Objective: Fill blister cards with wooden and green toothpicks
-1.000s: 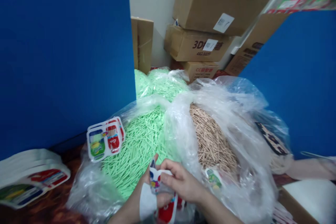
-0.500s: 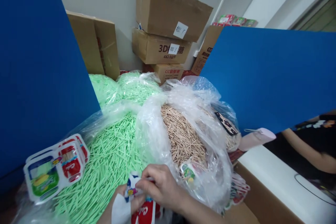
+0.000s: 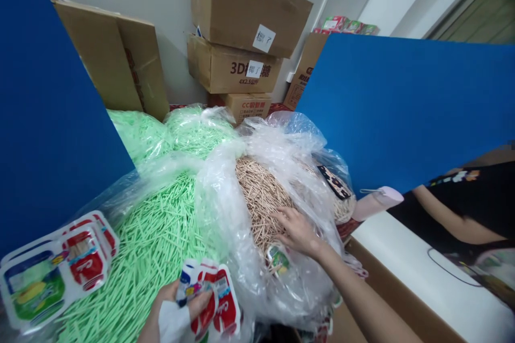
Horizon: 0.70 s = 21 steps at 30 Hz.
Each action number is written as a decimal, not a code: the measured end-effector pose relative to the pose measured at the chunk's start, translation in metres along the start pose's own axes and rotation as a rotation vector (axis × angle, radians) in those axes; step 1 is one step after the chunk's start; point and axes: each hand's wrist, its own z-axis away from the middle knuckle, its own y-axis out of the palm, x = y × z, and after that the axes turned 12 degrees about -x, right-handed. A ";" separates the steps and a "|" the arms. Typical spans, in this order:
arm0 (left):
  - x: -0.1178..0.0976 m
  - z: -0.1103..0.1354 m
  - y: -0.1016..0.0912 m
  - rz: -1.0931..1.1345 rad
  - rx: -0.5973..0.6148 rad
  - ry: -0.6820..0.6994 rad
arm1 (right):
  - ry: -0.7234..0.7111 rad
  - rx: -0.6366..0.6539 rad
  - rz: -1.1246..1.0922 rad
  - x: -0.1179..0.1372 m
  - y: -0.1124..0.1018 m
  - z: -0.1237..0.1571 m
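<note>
My left hand (image 3: 171,300), with a white wrap around its thumb side, grips several flat plastic packets (image 3: 226,303) printed red with "Cola". Reaching into the open clear bag (image 3: 221,187), my right hand (image 3: 300,233) spreads its fingers over thin brown sticks (image 3: 259,185). It touches the pile or hovers just above it; I cannot tell which. A green-and-white packet (image 3: 277,260) lies on these sticks below that hand. Bright green sticks (image 3: 161,230) fill another bag behind and left of my left hand.
Stacked packets (image 3: 34,284) lie at the left on the green sticks. Blue panels (image 3: 402,112) flank both sides. Cardboard boxes (image 3: 237,67) stand against the wall. A pink cylinder (image 3: 378,203) and a white surface (image 3: 410,257) are on the right, near another person's arm (image 3: 450,217).
My right hand has left the packets in my left hand and moved up and right to the brown sticks, its fingers now spread. The camera view has shifted slightly.
</note>
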 end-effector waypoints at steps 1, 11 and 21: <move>0.001 0.000 0.001 0.008 0.024 -0.010 | -0.037 0.039 0.074 -0.006 0.006 0.000; 0.005 0.006 0.009 0.025 -0.011 -0.014 | -0.172 0.155 0.200 0.011 0.036 -0.012; -0.007 0.014 0.013 0.007 0.015 -0.023 | -0.279 0.118 0.247 0.001 0.052 -0.008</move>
